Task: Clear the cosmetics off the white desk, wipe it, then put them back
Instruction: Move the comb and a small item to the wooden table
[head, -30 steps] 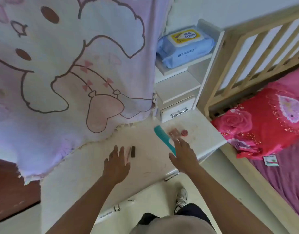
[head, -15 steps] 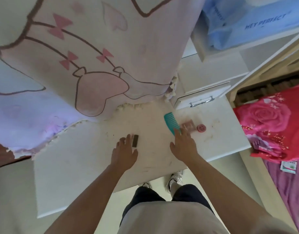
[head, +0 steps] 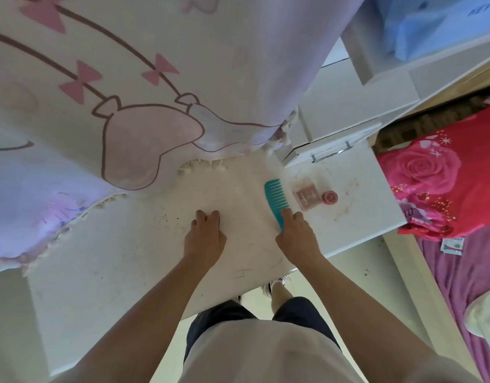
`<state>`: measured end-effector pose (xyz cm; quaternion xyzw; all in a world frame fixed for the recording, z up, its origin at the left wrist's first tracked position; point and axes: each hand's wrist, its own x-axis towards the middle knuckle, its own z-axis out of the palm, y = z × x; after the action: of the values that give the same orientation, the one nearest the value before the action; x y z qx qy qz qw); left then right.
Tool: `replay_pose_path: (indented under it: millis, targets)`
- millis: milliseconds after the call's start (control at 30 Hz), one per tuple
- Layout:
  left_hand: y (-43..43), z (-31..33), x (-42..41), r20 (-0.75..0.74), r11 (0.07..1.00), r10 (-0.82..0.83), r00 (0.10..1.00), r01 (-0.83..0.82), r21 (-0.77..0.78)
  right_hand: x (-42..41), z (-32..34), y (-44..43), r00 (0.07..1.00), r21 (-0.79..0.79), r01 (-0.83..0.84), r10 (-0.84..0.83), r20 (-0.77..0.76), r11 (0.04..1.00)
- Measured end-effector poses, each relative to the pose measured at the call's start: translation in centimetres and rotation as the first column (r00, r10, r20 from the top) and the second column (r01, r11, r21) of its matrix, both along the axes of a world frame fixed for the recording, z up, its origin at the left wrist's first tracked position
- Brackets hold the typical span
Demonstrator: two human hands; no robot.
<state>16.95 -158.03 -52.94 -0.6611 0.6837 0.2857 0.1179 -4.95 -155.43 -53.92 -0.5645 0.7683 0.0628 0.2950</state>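
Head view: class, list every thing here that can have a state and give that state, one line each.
White desk: stained, not yet wiped.
Teal plastic comb: flat on desk, handle end touched.
Pink square compact: closed, lying flat.
Small round red jar: lid on, upright.
Left-hand grip: fingers curled down on desk; hold unclear.
Right-hand grip: fingers touch comb; hold unclear.

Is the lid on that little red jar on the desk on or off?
On: the red jar shows its closed, printed round top facing up.
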Motion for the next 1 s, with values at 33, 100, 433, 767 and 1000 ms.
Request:
replay_pose_path:
  millis: [33, 100, 433, 767, 1000]
  targets:
    - [-0.1, 0.0, 0.2, 0.008, 1.000, 0.008, 1.000, -0.008, 0.006, 0.1, 0.0, 0.0, 1.000, -0.002, 0.013, -0.013, 0.003, 1.000]
    - [-0.1, -0.2, 0.6, 0.033, 1.000, 0.017, 0.999, -0.018, 0.009, 0.4, -0.1, -0.1, 1.000, 0.004, 0.028, -0.028, 0.008, 1.000]
    - [0.5, 2.2, 2.8, 0.030, 0.991, 0.098, 0.995, -0.095, -0.098, 0.9, 1.2, 0.1, 1.000, -0.172, -0.024, 0.026, 0.010, 0.985]
    - [2.7, 13.0, 4.2, -0.148, 0.710, 0.454, 0.879, -0.457, -0.536, 4.2, 10.2, -4.7, 0.926, -0.455, -0.263, 0.355, 0.128, 0.851]
    - [16.4, 19.3, 6.5, -0.257, 0.302, 0.753, 0.606, -0.666, -0.682, 13.7, 13.3, -0.4, 0.714, -0.535, -0.383, 0.608, 0.346, 0.754]
